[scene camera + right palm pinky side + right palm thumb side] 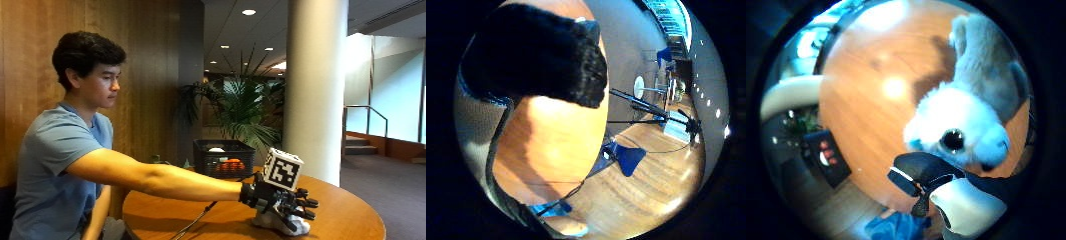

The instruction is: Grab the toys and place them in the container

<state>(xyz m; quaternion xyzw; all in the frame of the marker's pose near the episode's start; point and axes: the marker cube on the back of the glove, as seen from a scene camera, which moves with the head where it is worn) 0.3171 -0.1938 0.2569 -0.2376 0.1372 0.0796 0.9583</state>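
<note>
The person reaches across the round wooden table (200, 215) and their gloved right hand (283, 202) sits low right of center in the outside shot, fingers curled down over a white plush toy (283, 222) resting on the tabletop. Can't tell if it's actually gripped yet. A black crate (223, 157) with 1 orange thing inside sits mid-frame, at the table's back edge.

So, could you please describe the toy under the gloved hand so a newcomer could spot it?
On the round wooden table, look beneath the gloved right hand near the edge. There lies a white plush animal with a large dark eye, unlike the toys already in the black crate.
</note>
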